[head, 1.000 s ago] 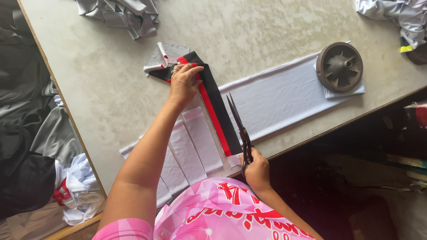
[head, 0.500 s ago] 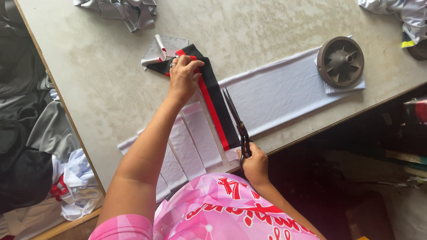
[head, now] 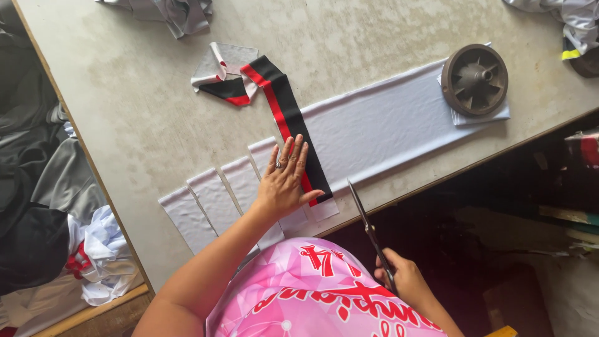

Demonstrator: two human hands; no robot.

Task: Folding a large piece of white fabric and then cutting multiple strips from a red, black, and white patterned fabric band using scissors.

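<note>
Two hands, one strip: left hand flat on black-and-red strip, fingers spread, grasping nothing.
Right hand clenches scissors; blades point up just right of strip's near end, parallel to its length.

The left hand lies flat, palm down and fingers spread, on the near end of the black and red strip, its bare forearm stretched out from the body. The right hand sits off that strip's near right, closed around scissor handles, blades pointing toward the strip.
</note>
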